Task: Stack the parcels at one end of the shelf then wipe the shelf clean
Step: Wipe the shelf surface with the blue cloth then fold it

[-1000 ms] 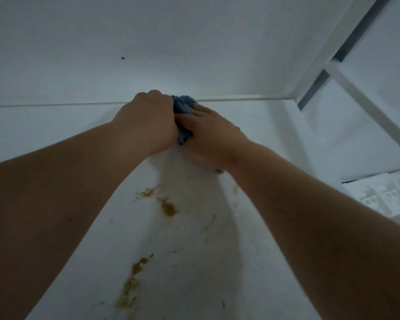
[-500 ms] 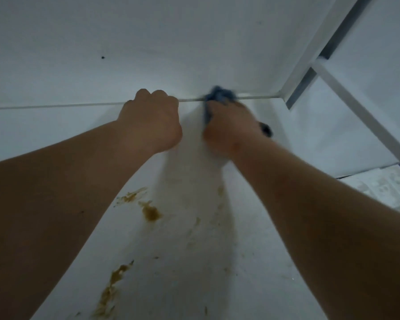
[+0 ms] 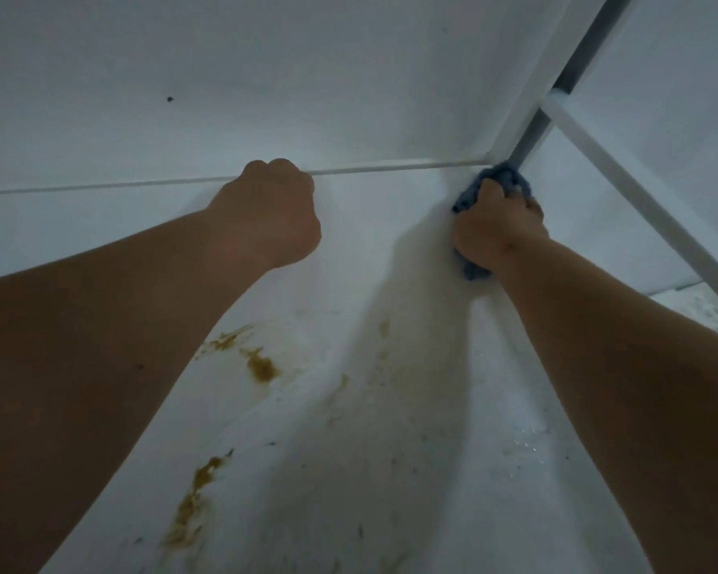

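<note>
The white shelf surface [image 3: 349, 470] fills the lower view and carries brown smears [image 3: 262, 366] and a longer streak [image 3: 191, 503]. My right hand [image 3: 496, 225] presses a crumpled blue cloth [image 3: 500, 180] onto the shelf in its far right corner, beside the frame post. My left hand [image 3: 274, 213] is a closed fist resting on the shelf near its back edge, with nothing visible in it. No parcels on this shelf are in view.
A white wall [image 3: 266, 76] rises behind the shelf's back edge. White metal frame bars [image 3: 639, 200] cross at the right. Below them, at the far right, lies a pale printed package [image 3: 697, 308]. Small wet drops [image 3: 527, 445] glisten by my right forearm.
My right hand has swept the blue cloth rightward along the back edge, from beside my left hand to the far right corner. My left fist has stayed near the back edge.
</note>
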Demonstrator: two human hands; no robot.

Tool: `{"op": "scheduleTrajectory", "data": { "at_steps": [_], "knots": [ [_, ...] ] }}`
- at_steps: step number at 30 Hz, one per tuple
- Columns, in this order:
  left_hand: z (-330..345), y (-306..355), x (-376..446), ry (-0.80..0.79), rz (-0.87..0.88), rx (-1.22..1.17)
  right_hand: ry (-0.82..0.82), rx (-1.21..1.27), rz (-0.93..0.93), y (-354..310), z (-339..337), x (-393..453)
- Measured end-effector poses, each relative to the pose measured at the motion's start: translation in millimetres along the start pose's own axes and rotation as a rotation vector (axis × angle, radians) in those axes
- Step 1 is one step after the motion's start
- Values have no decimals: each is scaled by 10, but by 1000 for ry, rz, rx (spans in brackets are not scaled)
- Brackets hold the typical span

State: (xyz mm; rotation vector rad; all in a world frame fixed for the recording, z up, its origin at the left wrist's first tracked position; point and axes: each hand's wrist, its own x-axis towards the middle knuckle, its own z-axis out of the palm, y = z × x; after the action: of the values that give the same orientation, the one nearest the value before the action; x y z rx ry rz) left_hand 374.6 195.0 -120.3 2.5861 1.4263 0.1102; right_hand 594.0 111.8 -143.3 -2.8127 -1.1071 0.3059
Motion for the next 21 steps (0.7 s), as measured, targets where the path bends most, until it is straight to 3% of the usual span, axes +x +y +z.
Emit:
{"op": "scheduleTrajectory", "data": {
  "at_steps": [2, 4, 9, 11, 13, 15, 18, 21],
  "knots": [
    [2, -30, -28, 7, 6, -13, -42, -33, 69, -185, 60, -55],
    [8, -45, -41, 2, 2, -18, -28, -43, -5, -427, 134, -206],
    [52, 15, -78, 12, 60, 35, -8, -15, -565, -787, 349, -766],
    [70, 55, -104, 19, 68, 45, -10, 6, -683, -677, 243, -758],
    [90, 76, -133, 22, 64, 27, -58, 40, -626, -454, 100, -669],
    [98, 72, -164, 25, 68, 24, -83, 59, -409, -129, 8, -570],
    [108, 23, -223, 37, 72, 30, 20, 22, -96, 240, -32, -492],
    [116, -23, -315, 55, 64, 22, 36, -36, 5, 212, 11, -505]
  ]
}}
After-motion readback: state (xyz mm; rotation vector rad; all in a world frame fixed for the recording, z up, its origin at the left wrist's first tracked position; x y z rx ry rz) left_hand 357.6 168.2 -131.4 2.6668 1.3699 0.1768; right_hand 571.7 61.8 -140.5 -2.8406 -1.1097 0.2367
